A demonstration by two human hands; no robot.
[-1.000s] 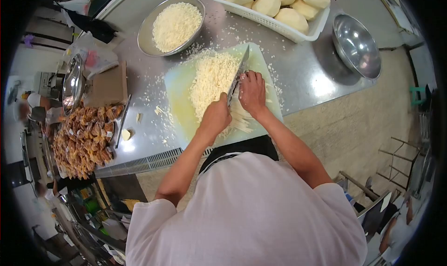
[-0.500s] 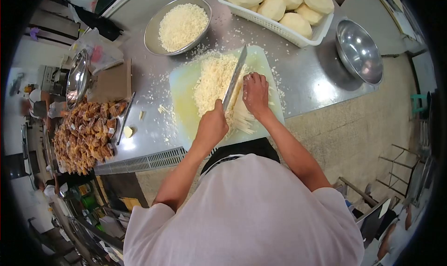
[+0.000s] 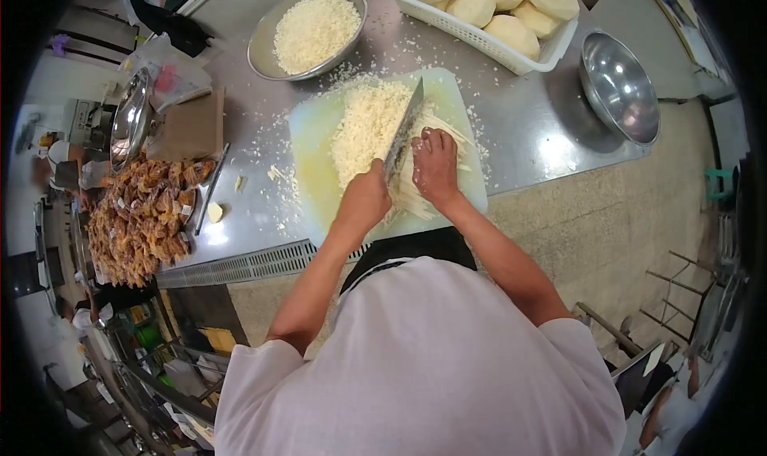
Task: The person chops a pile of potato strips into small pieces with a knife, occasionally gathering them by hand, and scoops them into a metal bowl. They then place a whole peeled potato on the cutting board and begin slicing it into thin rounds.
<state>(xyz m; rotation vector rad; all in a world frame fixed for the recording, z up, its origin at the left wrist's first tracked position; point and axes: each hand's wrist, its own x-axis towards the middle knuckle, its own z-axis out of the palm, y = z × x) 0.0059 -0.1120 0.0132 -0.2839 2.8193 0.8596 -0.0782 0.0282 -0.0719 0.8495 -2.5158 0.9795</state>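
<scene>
My left hand [image 3: 366, 196] is closed round the handle of a wide-bladed kitchen knife [image 3: 406, 124], whose blade points away from me over a pale green cutting board [image 3: 315, 136]. Left of the blade lies a heap of finely chopped pale vegetable [image 3: 363, 128]. Just right of the blade, my right hand [image 3: 435, 164] presses down with bent fingers on thin vegetable strips [image 3: 414, 202]. More strips fan out beyond its fingertips; those under the palm are hidden.
Behind the board stand a metal bowl [image 3: 260, 50] of chopped vegetable and a white basket [image 3: 479, 39] of peeled round vegetables. An empty steel bowl [image 3: 617, 89] sits right. Brown wrapped pieces [image 3: 144, 220], a thin dark rod [image 3: 211, 191] and scraps lie left.
The blade shows more of its flat side now. My right hand has shifted slightly left, and strips lie spread out on its right side. The view has moved a little.
</scene>
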